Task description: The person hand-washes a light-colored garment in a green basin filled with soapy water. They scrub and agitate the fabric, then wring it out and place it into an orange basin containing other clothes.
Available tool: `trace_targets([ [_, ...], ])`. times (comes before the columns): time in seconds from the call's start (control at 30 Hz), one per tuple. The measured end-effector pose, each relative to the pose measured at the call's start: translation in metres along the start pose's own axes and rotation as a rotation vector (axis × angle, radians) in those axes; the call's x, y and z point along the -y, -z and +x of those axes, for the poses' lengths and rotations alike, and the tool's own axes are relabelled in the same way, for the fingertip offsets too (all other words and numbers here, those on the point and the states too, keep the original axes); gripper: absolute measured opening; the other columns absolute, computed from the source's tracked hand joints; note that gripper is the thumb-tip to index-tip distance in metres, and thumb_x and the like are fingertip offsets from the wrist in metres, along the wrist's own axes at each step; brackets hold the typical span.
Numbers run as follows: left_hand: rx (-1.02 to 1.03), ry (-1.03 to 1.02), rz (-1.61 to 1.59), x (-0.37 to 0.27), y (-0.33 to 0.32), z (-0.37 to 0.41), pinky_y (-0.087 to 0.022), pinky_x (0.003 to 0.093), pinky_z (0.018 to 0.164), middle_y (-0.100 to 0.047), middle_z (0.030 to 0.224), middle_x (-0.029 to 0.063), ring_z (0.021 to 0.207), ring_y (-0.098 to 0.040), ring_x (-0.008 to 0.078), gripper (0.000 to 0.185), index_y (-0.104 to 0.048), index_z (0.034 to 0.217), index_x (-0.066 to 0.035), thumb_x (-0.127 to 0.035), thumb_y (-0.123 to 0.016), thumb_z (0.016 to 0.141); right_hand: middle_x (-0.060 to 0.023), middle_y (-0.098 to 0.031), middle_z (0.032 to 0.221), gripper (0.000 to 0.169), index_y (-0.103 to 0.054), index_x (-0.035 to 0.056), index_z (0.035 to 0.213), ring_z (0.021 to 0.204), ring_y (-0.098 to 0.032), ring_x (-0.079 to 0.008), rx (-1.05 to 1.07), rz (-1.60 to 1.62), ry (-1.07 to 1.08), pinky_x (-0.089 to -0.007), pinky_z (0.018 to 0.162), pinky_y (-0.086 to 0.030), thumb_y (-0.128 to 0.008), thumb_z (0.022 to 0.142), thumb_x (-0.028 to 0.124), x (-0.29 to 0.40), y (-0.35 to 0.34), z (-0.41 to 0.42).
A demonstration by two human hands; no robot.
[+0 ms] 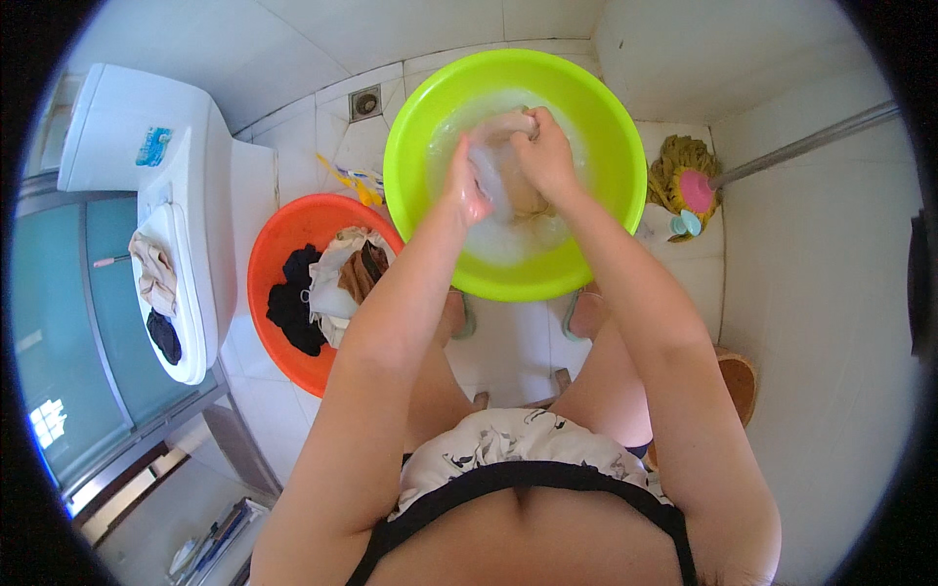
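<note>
In front of me stands a lime-green plastic basin (623, 176) of cloudy, sudsy water. My right hand (546, 155) grips one end of a wet, pale, thin cloth (504, 126) over the water. The cloth stretches across to my left hand (467, 187), which holds its other side, with suds on the palm. Some of the left fingers are hidden behind the hand and fabric. A beige piece of fabric (524, 194) lies in the water below my hands.
An orange basin (275, 220) with dark, white and brown clothes stands left of the green one. Farther left is a white toilet (212, 293), with a beige garment (155, 275) and a black cloth (163, 337) on its lid. A mop (685, 176) leans at right. A floor drain (365, 103) lies behind.
</note>
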State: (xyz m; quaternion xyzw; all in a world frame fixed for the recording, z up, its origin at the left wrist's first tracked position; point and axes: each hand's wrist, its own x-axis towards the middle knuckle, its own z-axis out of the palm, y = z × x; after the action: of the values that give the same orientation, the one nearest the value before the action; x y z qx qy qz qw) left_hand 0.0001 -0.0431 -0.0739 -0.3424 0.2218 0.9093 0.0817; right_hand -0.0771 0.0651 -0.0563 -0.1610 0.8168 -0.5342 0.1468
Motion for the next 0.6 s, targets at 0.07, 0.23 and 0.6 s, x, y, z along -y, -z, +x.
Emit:
trace_targets([
  [0.07,0.129,-0.031,-0.118,0.001,0.012,0.009,-0.031,0.0452,0.102,-0.043,0.133,0.0085,0.122,-0.04,0.0271,0.059,-0.04,0.131,-0.015,-0.055,-0.023,0.091,-0.021,-0.053,0.1,0.03,-0.053,0.0027,0.1,0.091,-0.054,-0.0365,-0.042,-0.041,0.104,-0.041,0.077,-0.046,-0.055,0.072,0.015,0.018,-0.002,-0.007],
  [0.23,0.182,-0.303,0.228,-0.004,-0.013,0.004,-0.04,0.0409,0.09,-0.053,0.111,0.0053,0.105,-0.049,0.0232,0.039,-0.05,0.111,-0.017,-0.046,-0.03,0.093,-0.0186,-0.046,0.099,0.026,-0.052,0.0044,0.094,0.089,-0.051,-0.0357,-0.121,-0.311,0.429,-0.041,0.068,-0.046,-0.059,0.074,0.018,0.037,-0.01,-0.04],
  [0.6,-0.023,-0.37,-0.086,0.021,-0.015,0.02,-0.045,0.0366,0.077,-0.055,0.089,0.0038,0.085,-0.053,0.019,0.024,-0.052,0.091,-0.014,-0.032,-0.037,0.092,-0.0137,-0.055,0.095,0.034,-0.055,0.0033,0.089,0.081,-0.057,-0.0344,-0.123,-0.267,0.283,-0.0417,0.065,-0.049,-0.066,0.072,0.03,0.032,-0.015,-0.041],
])
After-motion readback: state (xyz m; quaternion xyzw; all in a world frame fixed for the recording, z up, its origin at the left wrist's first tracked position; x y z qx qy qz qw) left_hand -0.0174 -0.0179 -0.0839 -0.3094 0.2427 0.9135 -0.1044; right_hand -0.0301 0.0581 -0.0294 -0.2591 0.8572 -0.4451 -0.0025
